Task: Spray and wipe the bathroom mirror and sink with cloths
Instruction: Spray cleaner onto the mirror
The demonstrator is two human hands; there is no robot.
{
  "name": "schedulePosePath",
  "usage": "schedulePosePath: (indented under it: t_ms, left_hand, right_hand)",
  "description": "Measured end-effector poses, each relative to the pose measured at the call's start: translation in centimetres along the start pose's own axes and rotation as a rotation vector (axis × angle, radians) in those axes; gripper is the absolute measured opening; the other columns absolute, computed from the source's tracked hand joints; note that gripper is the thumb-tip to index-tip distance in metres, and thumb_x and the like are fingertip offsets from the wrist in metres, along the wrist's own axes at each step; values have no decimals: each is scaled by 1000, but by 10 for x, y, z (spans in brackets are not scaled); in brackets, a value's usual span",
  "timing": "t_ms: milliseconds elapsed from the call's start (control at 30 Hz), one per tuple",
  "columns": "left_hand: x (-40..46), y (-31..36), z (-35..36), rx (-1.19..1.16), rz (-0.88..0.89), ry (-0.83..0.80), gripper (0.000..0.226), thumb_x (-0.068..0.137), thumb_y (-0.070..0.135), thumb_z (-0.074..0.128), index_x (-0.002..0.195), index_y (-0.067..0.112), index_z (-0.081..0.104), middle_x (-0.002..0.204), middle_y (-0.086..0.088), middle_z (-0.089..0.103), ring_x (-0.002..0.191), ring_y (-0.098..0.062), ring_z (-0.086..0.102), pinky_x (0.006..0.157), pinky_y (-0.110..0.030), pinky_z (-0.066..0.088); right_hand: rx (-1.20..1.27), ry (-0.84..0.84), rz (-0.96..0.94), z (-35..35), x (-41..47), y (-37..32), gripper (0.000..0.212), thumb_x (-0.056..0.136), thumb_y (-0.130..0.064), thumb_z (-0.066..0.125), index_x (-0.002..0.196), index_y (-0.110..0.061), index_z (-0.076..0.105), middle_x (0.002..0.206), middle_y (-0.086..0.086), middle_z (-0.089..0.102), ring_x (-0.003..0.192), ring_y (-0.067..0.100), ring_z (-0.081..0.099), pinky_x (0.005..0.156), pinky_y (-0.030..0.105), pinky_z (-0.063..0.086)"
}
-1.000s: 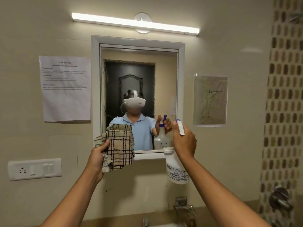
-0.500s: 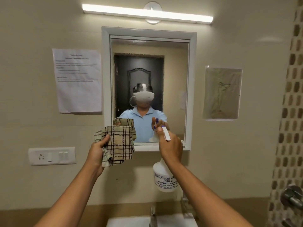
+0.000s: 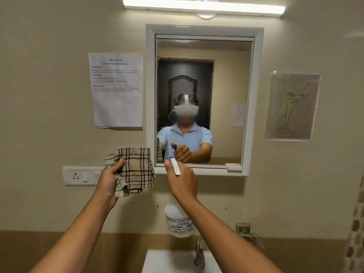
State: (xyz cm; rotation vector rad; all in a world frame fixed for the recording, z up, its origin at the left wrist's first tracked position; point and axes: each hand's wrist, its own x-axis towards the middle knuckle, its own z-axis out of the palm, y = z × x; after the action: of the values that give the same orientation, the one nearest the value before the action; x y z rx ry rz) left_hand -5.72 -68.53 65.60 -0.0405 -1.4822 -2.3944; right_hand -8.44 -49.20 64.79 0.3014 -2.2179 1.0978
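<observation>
The white-framed mirror [image 3: 226,79] hangs on the beige wall straight ahead, its glass hazy along the left side. My left hand [image 3: 109,179] grips a folded beige checked cloth [image 3: 134,168] below the mirror's lower left corner, in front of the wall. My right hand [image 3: 183,184] holds a white spray bottle [image 3: 178,221] by its trigger head, nozzle aimed at the mirror's bottom edge. The bottle's body hangs under my wrist. The white sink [image 3: 167,261] shows at the bottom with a metal tap [image 3: 199,255].
A printed paper sheet [image 3: 117,89] is taped left of the mirror and a drawing [image 3: 293,106] right of it. A socket and switch plate [image 3: 80,175] sits behind my left hand. A tube light [image 3: 203,5] runs above. A metal wall fitting [image 3: 246,232] sits right of the tap.
My right hand and the bottle have shifted left, toward the mirror's lower left part. The view has drawn back and dipped, bringing the sink into sight. The cloth stays in my left hand.
</observation>
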Motion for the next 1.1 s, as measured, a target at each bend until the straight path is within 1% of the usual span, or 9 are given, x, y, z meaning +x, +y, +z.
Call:
schedulePosePath:
  t_ms: [100,233,400,533,633,733,867,1000,1100]
  left_hand:
    - [1,-5,4,-20,-10,-10,29,100,27,48,104,9,70,88,-9,78,79,-24,76,66,-40,63]
    - [2,-16,20,-25,-36,-34,29,100,27,48,99,10,71,87,-9,78,76,-23,76,59,-38,61]
    - [2,-33,50,-58,-61,-100,27,101,24,46,99,11,70,83,-6,78,74,-21,76,60,-37,62]
    - [2,-47,75,-65,-78,-144,26,101,22,46,102,12,70,87,-6,78,77,-21,76,61,-37,62]
    - [1,-56,91,-79,-92,-167,27,101,22,46,110,11,69,93,-8,78,82,-23,76,62,-37,62]
    - [1,-63,106,-100,-119,-189,27,101,22,47,111,10,68,94,-9,78,81,-24,76,60,-37,61]
    - [0,-72,121,-124,-146,-236,26,101,21,47,111,10,68,95,-9,78,83,-24,76,61,-37,61]
    - [-2,-79,131,-135,-163,-281,26,101,21,47,113,10,67,94,-8,78,83,-23,76,64,-38,62]
    - [-3,-84,135,-138,-180,-306,26,101,21,47,114,11,67,97,-8,78,86,-24,75,66,-38,61]
  right_hand:
    - [-31,32,27,-8,-2,9,50,96,-60,39,89,-18,65,87,5,71,84,27,65,67,35,47]
    - [-27,93,75,-31,0,31,45,97,-56,43,89,-17,64,88,7,71,84,28,65,64,31,37]
    - [-85,183,110,-62,6,63,48,97,-56,44,79,-16,64,80,8,70,78,31,65,61,33,42]
    - [-93,243,140,-88,9,83,47,98,-56,42,76,-18,59,74,3,65,70,25,60,56,31,38]
    - [-149,282,168,-107,11,95,52,97,-57,43,87,-13,69,82,9,70,77,31,63,62,34,44]
    - [-154,317,202,-120,11,108,48,98,-55,44,94,-14,71,84,11,70,81,34,64,64,34,45]
    - [-140,340,235,-127,8,120,53,96,-60,41,83,-15,64,79,10,68,76,34,63,66,38,51]
    - [-167,316,253,-134,-1,117,49,98,-54,44,85,-13,68,74,7,65,68,28,57,60,32,41]
    - [-158,334,244,-131,-7,115,47,98,-55,44,81,-17,66,69,1,63,65,22,59,55,29,37]
